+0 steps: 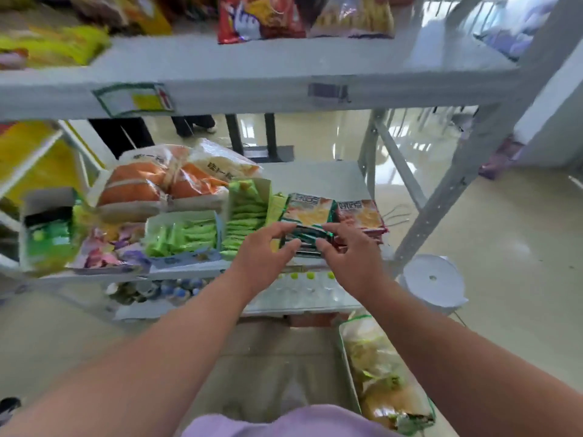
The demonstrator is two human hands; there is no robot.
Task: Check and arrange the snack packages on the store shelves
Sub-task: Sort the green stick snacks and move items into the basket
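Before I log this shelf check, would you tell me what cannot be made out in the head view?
- Green-edged packs: front edges hidden behind left hand and right hand.
- Price tag on upper shelf edge: print blurred.
- Red bag: cut off by top edge.
- Bottles below: hidden by the shelf and arms.
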